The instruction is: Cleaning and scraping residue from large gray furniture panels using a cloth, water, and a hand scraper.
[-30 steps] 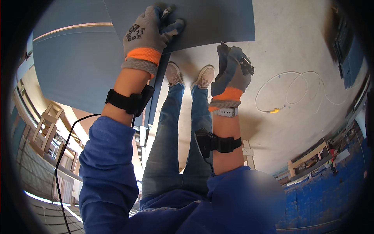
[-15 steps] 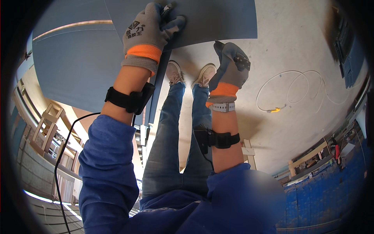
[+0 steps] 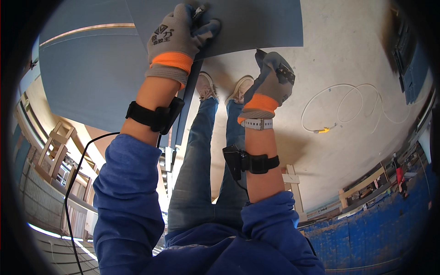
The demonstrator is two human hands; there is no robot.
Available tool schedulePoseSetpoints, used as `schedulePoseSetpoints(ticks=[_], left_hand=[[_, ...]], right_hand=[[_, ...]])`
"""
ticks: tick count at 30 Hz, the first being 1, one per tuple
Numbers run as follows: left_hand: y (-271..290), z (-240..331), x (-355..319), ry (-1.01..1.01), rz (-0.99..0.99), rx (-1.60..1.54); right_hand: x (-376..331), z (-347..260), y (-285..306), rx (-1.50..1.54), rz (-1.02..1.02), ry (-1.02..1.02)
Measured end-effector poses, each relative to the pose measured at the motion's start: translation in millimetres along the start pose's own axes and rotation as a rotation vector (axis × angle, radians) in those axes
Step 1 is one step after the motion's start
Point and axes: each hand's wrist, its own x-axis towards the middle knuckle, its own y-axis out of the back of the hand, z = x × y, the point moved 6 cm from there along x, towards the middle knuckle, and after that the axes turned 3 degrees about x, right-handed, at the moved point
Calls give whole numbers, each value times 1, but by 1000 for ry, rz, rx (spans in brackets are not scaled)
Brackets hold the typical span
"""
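Note:
My left hand (image 3: 181, 34), in a grey glove with an orange cuff, rests on a dark grey panel (image 3: 256, 23) near its front edge. Its fingers are bent around a small dark, silvery piece (image 3: 198, 12) whose kind I cannot make out; the thumb points right along the surface. To the right, just below the panel's near edge, my right hand (image 3: 271, 81) is closed, in a matching glove. A dark tip (image 3: 260, 56) and a black part (image 3: 286, 73) show at its fingers, too unclear to name.
Another large dark panel (image 3: 87, 73) lies at the left, with a light strip (image 3: 91, 27) along its far side. A thin white hose (image 3: 341, 89) with a yellow end fitting (image 3: 323, 130) is coiled on the floor. Wooden frames (image 3: 57, 144) stand lower left; a blue surface (image 3: 366, 240) is lower right.
My left hand has shifted slightly right along the panel with the small piece. My right forearm has swung a little left at the wrist, and that hand stays closed.

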Motion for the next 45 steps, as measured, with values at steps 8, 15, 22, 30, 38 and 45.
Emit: schedulePoseSetpoints(ticks=[8, 15, 22, 30, 38, 45], left_hand=[[0, -3, 3, 23, -19, 23], [-11, -5, 1, -31, 11, 28], [-1, -2, 3, 3, 1, -42], [2, 6, 2, 5, 38, 3], [-20, 7, 0, 105, -116, -64], [-2, 9, 3, 47, -34, -2]], right_hand=[[-8, 0, -5, 298, -54, -65], [-5, -3, -4, 535, -314, 18], [26, 14, -4, 350, -270, 98], [25, 7, 21, 373, -214, 79], [26, 0, 15, 304, -335, 86], [39, -10, -3, 368, -525, 123]])
